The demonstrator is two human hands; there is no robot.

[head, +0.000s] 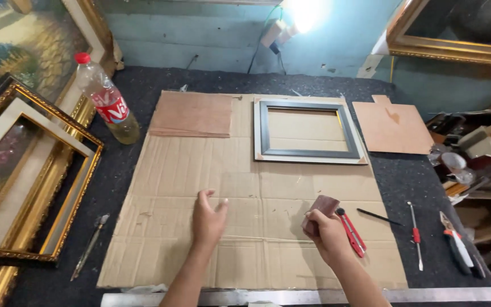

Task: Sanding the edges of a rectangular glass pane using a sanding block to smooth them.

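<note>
- A small reddish-brown sheet of sandpaper (324,206) is held in the right hand (325,230), the fingers clamped on its near edge, above the near right part of a large flattened cardboard sheet (257,227).
- The left hand (207,220) is seen just above the cardboard near its middle, empty, with the fingers apart and loosely curled.
- A red utility knife (350,231) is laid on the cardboard just right of the right hand.
- A grey picture frame (307,132) with a pale outer edge is laid flat at the far side of the cardboard, right of centre.
- A thin brown board (191,113) is set at the far left corner of the cardboard; a second brown board (392,127) is set on the dark table (137,91) to the right of the frame.
- A thin black stick (379,216), a red-handled screwdriver (415,234) and red-handled pliers (454,241) are lined up on the table to the right of the cardboard.
- A plastic bottle (109,102) with a red cap, holding yellowish liquid, is stood at the far left of the table.
- Ornate gold frames (35,182) are stacked along the left edge, with a slim metal tool (90,245) beside them.
- A metal ruler (313,296) is laid along the near edge.
</note>
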